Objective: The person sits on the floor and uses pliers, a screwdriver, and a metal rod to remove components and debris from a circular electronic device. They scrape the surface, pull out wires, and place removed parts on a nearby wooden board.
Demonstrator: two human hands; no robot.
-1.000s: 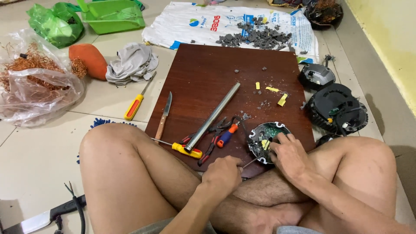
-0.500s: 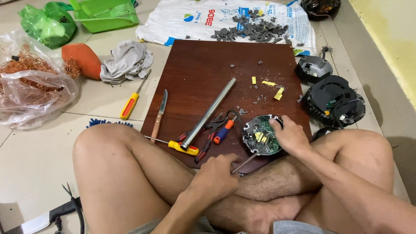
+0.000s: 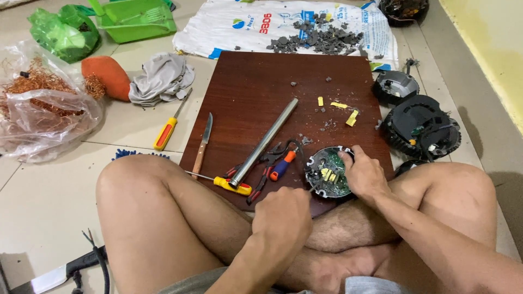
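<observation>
Round green circuit board [image 3: 329,173] at near right edge of brown wooden board [image 3: 261,92], by knee. Right hand [image 3: 364,173] clamps its rim. Left hand [image 3: 283,213] fisted on thin tool, tip at board edge. Advice: pin firmly, pry shallow, away from fingers.

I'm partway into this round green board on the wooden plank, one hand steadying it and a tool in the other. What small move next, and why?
Probably lever gently at the board's near-left edge. The right hand pins the round circuit board at its far rim, and the left hand holds a thin tool whose tip sits at that edge. Keep the wooden board underneath, away from the loose pliers.
</observation>
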